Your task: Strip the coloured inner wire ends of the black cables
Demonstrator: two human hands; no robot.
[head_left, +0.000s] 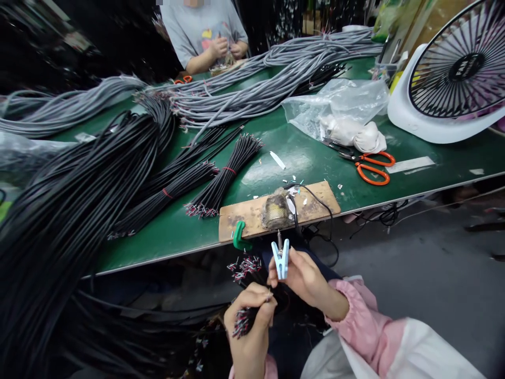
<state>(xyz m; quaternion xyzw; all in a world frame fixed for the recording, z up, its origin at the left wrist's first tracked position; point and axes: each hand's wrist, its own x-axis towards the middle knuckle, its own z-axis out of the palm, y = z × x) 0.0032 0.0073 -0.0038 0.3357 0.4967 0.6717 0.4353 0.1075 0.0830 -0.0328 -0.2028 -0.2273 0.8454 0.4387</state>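
My left hand (pixel 248 326) is closed around a bundle of black cables (pixel 241 321) with stripped red and white wire ends, held below the table's edge. My right hand (pixel 303 276) pinches a light blue clothes-peg clip (pixel 281 259) just under a soldering tip that sticks out from a wooden board (pixel 315 205) clamped to the green table (pixel 276 168) by a green clamp (pixel 239 237). A brown lump (pixel 276 210) sits on the board. More stripped wire ends (pixel 244 263) hang beside the clip.
Large bundles of black cables (pixel 79 210) and grey cables (pixel 256 89) cover the table. Orange-handled scissors (pixel 371 166), a plastic bag (pixel 339 110) and a white fan (pixel 453 79) lie to the right. Another person in a grey shirt (pixel 203 31) works at the far side.
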